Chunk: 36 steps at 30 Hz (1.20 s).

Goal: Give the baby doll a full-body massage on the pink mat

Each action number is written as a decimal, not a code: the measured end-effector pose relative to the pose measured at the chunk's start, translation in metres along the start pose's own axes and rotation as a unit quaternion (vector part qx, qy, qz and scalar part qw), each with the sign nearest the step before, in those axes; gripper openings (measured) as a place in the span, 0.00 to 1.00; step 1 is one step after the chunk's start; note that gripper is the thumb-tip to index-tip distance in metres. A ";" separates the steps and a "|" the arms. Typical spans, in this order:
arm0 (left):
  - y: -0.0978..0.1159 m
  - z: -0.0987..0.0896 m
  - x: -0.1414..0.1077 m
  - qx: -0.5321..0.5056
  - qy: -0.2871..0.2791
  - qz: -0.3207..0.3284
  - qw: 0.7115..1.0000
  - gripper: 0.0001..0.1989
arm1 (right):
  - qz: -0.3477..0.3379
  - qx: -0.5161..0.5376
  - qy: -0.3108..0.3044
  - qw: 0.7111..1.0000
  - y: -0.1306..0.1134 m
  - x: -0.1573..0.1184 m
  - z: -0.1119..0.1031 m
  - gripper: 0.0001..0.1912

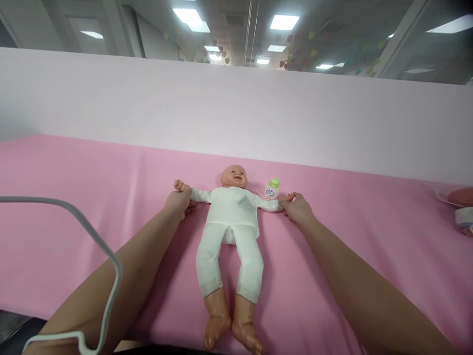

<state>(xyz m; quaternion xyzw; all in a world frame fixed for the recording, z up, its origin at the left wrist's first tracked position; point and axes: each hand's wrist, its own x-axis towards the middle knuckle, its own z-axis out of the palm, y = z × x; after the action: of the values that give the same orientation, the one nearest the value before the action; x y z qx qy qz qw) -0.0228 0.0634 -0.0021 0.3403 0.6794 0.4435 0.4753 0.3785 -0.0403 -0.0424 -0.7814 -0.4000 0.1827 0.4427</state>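
A baby doll (233, 209) in a white cloth body and trousers lies on its back, head away from me, bare feet toward me. Both its arms are stretched out sideways. My left hand (179, 201) is closed around the doll's forearm on the left, near the wrist, with the doll's small hand showing beyond my fingers. On the other side, my right hand (296, 209) pinches the doll's other hand, which is partly covered by my fingers. Just above that arm stands a small bottle (272, 189) with a green cap and a printed label, apart from my fingers.
A pink padded surface (111, 197) lies under the doll, backed by a white wall (236, 113) with glass above it. A grey-white cable (111, 266) loops in from the left, across my left forearm. At the far right edge are partly visible items in clear plastic (460, 199).
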 end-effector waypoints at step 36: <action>-0.006 0.003 -0.055 0.387 -0.144 0.579 0.703 0.21 | -0.511 -0.081 -0.044 0.855 -0.063 -0.091 0.026 0.12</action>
<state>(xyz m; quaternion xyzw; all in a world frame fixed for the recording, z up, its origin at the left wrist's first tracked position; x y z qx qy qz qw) -0.0028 0.0129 0.0105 0.8805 0.3838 0.2748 0.0437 0.2765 -0.0793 -0.0100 -0.4912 -0.7755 -0.0677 0.3909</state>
